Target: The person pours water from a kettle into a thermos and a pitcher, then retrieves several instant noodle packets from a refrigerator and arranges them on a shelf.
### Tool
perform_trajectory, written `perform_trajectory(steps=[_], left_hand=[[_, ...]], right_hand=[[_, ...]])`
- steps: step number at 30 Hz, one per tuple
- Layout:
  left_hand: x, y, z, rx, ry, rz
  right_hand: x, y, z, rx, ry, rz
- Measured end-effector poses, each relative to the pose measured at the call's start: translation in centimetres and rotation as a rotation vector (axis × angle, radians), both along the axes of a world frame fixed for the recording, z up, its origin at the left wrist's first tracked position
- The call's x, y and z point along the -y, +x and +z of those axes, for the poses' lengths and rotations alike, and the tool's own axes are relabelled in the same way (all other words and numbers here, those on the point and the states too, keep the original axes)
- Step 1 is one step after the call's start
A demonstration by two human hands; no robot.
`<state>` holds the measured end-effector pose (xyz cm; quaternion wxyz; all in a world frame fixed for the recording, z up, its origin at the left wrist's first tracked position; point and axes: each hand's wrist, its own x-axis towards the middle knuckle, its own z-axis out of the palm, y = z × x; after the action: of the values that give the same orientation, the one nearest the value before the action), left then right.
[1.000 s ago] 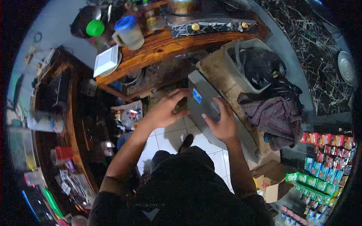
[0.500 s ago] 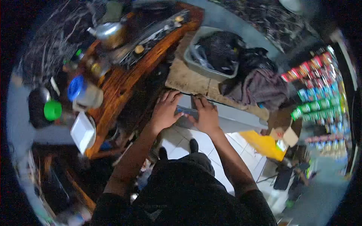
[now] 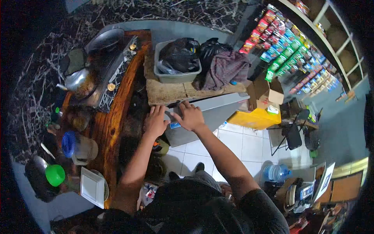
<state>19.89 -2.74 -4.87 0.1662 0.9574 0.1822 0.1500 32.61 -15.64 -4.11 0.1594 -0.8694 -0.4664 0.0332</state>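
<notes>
Both hands rest on the near top edge of a grey box-like unit point(image 3: 187, 134). My left hand point(image 3: 157, 121) lies at its left corner with fingers spread. Just to the right, my right hand point(image 3: 191, 117) is spread over the same edge, thumb toward the left hand. A blue label shows between them on the unit's front. Beyond the fingertips is a worn tan board point(image 3: 163, 91), which bears a grey plastic tub point(image 3: 177, 79) with black bags and a purplish cloth point(image 3: 226, 70).
At left stands a wooden counter point(image 3: 113, 136) with a kettle point(image 3: 80, 82), a blue-lidded container point(image 3: 80, 148), a green cup point(image 3: 55, 175) and a white square dish point(image 3: 92, 187). A yellow crate point(image 3: 251, 119), a water bottle point(image 3: 276, 172) and hanging sachets point(image 3: 288, 54) are at right.
The view has swung, showing more of the floor and shelves at right. The grey unit's front face now shows more fully. Both hands are still on its edge.
</notes>
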Motion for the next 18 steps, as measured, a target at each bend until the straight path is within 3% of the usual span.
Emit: perform_trajectory(steps=[9, 18], left_hand=[[6.9, -4.8, 0.4, -0.133, -0.237, -0.135], [11.8, -5.9, -1.2, -0.276, -0.921, -0.527]], right_hand=[[7.4, -3.0, -0.9, -0.027, 0.218, -0.009], [18.4, -4.3, 0.5, -0.146, 0.247, -0.050]])
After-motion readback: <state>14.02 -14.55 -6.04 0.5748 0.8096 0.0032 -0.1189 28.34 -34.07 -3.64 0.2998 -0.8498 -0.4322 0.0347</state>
